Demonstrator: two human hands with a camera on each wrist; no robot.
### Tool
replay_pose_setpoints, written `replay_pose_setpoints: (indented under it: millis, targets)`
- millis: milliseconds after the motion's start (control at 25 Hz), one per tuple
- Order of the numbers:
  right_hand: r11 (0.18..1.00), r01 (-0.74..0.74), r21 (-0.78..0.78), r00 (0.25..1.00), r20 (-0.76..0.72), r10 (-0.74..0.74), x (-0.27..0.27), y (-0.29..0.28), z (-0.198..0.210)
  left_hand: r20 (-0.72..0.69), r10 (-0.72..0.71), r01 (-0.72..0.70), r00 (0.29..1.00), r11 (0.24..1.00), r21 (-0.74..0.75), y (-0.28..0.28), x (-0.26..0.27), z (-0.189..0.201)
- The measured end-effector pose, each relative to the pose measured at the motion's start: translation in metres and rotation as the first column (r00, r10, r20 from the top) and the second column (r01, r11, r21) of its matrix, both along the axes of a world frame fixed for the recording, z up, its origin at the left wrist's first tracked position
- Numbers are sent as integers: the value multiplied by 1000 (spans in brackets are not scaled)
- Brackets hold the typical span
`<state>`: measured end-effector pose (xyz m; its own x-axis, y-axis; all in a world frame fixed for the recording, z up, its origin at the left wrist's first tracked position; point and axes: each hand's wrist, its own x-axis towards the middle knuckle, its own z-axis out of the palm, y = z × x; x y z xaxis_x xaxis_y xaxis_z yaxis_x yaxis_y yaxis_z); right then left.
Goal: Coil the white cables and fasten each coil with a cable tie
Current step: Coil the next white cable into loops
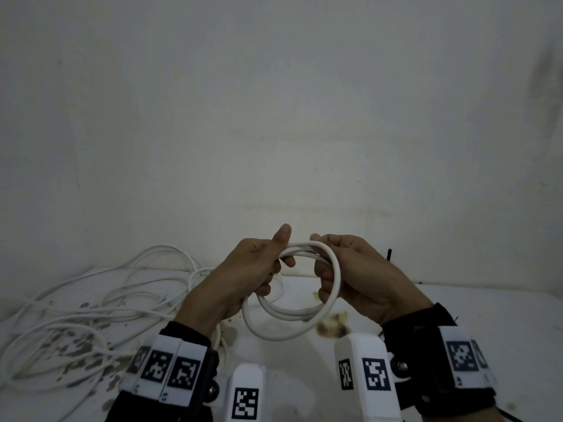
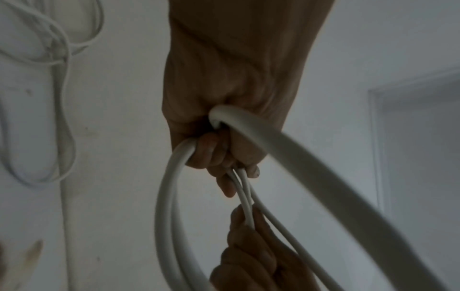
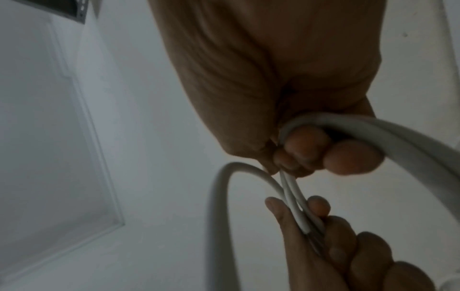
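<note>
Head view alone shows loose cables (image 1: 91, 300) beside the hand-held coil (image 1: 292, 312).

White coil (image 1: 292, 312) up between both hands, plain and unmarked, greying where shadow falls in the wrist views. Left of the coil, the loose cables (image 1: 91, 300) are the same white. The table (image 1: 457, 324) under the coil is white, speckled with grey-brown flecks on its left side, and carries a dark brown stain (image 1: 333, 325) ringed with yellow just right of the coil. Wrist bands (image 1: 463, 360) are white on black cuffs, each printed with black-and-white square marker patterns. The wall (image 1: 274, 117) behind the coil is off-white, faintly yellowed. A thin black strip (image 1: 389, 255) stands right of the coil.
</note>
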<state>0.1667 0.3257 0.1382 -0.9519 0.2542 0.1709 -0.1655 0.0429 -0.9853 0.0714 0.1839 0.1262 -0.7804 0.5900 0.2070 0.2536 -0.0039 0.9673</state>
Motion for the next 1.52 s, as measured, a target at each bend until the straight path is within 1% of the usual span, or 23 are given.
replay_pose_setpoints:
  millis: [120,160,200,280,320,400,480,520,600,640,680,760,800,880,960,1040,1120,1160,1320,1440,1520]
  targets:
    - [995,12,103,1000,16,-13,2,1,1,-134,62,-63,989,998,-3,0,-2,-4]
    - [990,16,138,999,28,-20,4,-1,2,-158,82,-81,984,997,14,1,-3,-6]
    - [988,29,149,999,38,-35,5,-3,3,-168,106,-101,980,994,37,3,-4,-6]
    - [991,84,99,995,43,-89,6,-6,5,-142,157,-144,977,985,98,5,-4,-7]
    - [990,135,50,990,26,-137,6,-6,6,-87,173,-160,981,977,143,6,-3,-6]
    - [968,238,-80,970,-26,-241,5,1,7,97,154,-174,983,952,250,7,-5,-4]
    - [942,270,-199,958,-42,-283,5,3,9,253,80,-164,964,929,332,6,-9,-1]
    - [934,278,-226,955,-38,-293,5,3,9,312,31,-151,950,917,369,6,-10,0]
    - [915,340,-220,935,-30,-354,1,1,8,404,-48,-140,914,895,423,7,-14,0]
    - [905,378,-196,920,-30,-391,-1,-1,7,433,-55,-151,900,891,429,7,-17,-1]
    - [901,402,-166,911,-28,-411,-3,-3,6,450,-30,-179,893,893,413,7,-19,-3]
    - [911,391,-132,919,-6,-395,-6,-9,3,435,102,-268,895,902,340,5,-23,-6]
    - [920,361,-152,931,4,-365,-7,-13,3,424,166,-318,890,893,318,5,-23,-7]
    - [914,302,-270,951,15,-310,-9,-19,3,434,223,-384,873,863,329,4,-21,-6]
    - [877,255,-407,960,2,-279,-9,-23,7,426,248,-420,870,826,376,3,-19,-4]
    - [856,216,-469,967,-19,-254,-8,-26,12,343,351,-471,871,795,382,2,-21,-4]
    - [879,197,-434,972,-33,-234,-4,-26,16,230,456,-510,860,786,349,2,-23,-7]
    - [894,187,-408,975,-38,-221,-3,-27,17,194,486,-523,852,786,330,2,-24,-8]
    - [936,128,-329,986,-60,-156,0,-33,20,171,495,-524,852,799,294,2,-23,-10]
    - [946,178,-272,977,-66,-203,-3,-34,15,167,435,-466,885,830,307,1,-21,-7]
    - [953,230,-196,966,-70,-248,-5,-33,12,160,375,-407,913,863,300,-4,-21,-3]
